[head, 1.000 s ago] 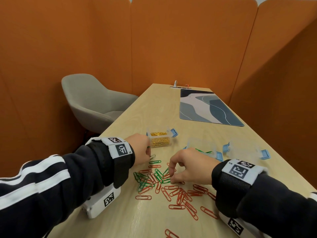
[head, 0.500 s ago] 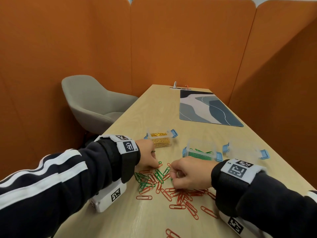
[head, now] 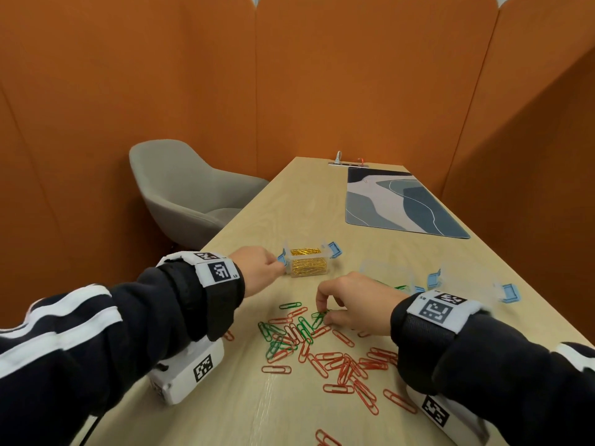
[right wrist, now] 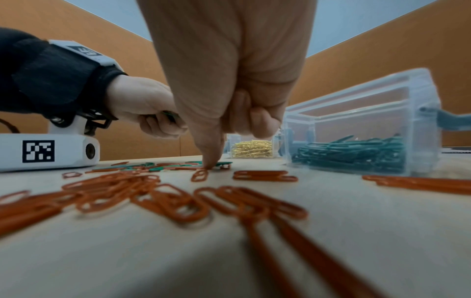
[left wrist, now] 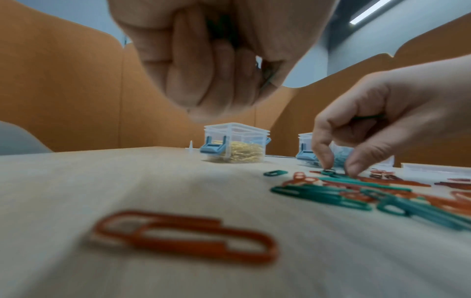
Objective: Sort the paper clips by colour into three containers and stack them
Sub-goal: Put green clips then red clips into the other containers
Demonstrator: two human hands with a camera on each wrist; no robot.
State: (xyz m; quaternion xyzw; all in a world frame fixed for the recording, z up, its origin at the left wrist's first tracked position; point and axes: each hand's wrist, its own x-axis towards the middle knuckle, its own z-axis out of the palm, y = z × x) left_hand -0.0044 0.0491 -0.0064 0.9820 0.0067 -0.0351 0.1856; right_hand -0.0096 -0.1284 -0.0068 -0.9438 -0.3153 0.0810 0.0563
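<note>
Green paper clips (head: 317, 318) near the gold-clip container (head: 308, 263) are pinched by the right hand (head: 355, 304); left hand (head: 257, 270) clenches more green clips.

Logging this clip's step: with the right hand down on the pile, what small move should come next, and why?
Probably pinch and lift the green clip under the right hand, then carry it to the green box. The fingers already touch it on the table, and that box holds only green clips.
</note>
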